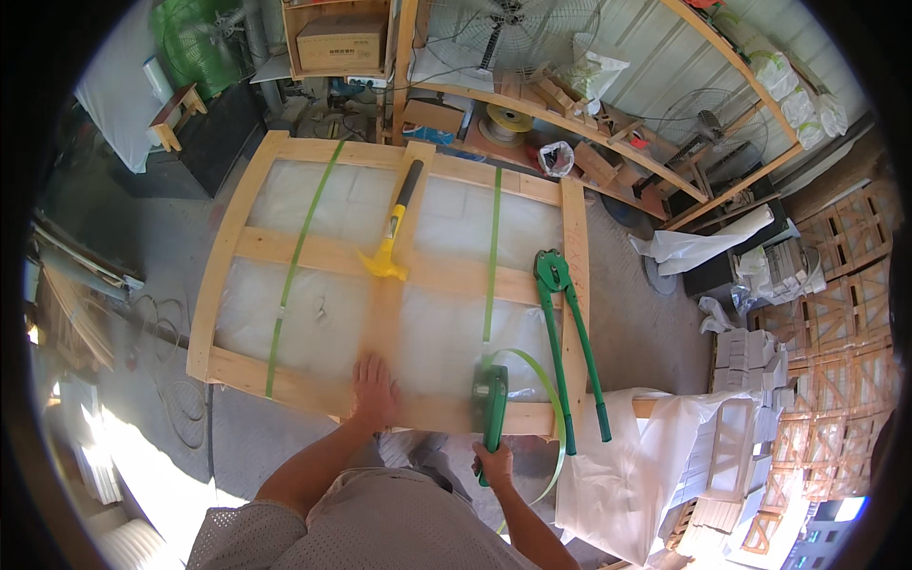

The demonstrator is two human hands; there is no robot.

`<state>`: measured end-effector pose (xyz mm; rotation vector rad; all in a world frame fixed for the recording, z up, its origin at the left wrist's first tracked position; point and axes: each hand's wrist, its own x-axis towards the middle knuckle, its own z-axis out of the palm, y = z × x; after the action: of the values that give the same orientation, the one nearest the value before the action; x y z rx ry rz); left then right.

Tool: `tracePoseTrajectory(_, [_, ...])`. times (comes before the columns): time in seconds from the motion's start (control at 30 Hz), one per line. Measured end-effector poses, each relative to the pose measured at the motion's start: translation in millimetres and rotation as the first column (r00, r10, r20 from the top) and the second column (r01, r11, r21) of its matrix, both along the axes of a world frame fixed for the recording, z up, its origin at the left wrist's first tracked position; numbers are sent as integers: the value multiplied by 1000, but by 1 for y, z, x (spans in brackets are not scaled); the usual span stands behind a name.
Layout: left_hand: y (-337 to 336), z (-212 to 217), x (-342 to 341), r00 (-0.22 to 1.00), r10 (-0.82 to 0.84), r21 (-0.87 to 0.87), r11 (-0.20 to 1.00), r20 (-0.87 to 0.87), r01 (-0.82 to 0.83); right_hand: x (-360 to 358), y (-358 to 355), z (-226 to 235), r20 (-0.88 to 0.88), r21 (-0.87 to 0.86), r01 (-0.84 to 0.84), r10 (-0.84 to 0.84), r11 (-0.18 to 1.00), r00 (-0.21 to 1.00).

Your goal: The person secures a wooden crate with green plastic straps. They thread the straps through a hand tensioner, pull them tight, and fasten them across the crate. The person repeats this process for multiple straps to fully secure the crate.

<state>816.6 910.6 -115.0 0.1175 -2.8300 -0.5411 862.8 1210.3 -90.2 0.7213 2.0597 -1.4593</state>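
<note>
My right hand [494, 465] is closed around the handle of a green strapping tensioner [493, 404] at the near edge of a wooden crate [217, 275]. A loose green strap tail [549, 380] curves out from the tensioner and down past the crate's edge. My left hand [376, 391] lies flat, fingers extended, on the near end of the crate's middle plank. Two green straps cross the crate; the left strap [302, 233] and the right strap [495, 249] run front to back. A yellow claw hammer [392, 228] with a black grip rests on the planks. Long-handled green crimping pliers [560, 332] lie at the right.
Clear plastic film [456, 328] shows between the planks. Behind stands a wooden shelf [560, 119] with a strap reel [506, 122] and a cardboard box [342, 40]. At the right are white sheeting [608, 465], stacked pale blocks [741, 366] and slatted crates [845, 332].
</note>
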Motion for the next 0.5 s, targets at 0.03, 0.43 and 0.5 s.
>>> tracePoseTrajectory(0.03, [1,-2,0,1000,8,-14,1000,1,-8,-2,2,1,42,-132,42,-36,990,998])
tracePoseTrajectory(0.43, [-1,-17,2,974,-23,-72,997,-226,7,-48,39,44,18,-63,-326,328,943,945])
tracePoseTrajectory(0.5, [0,-15,1,988,12,-59,998,-156,-22,-93,69,75,201,159,-509,477,846,855])
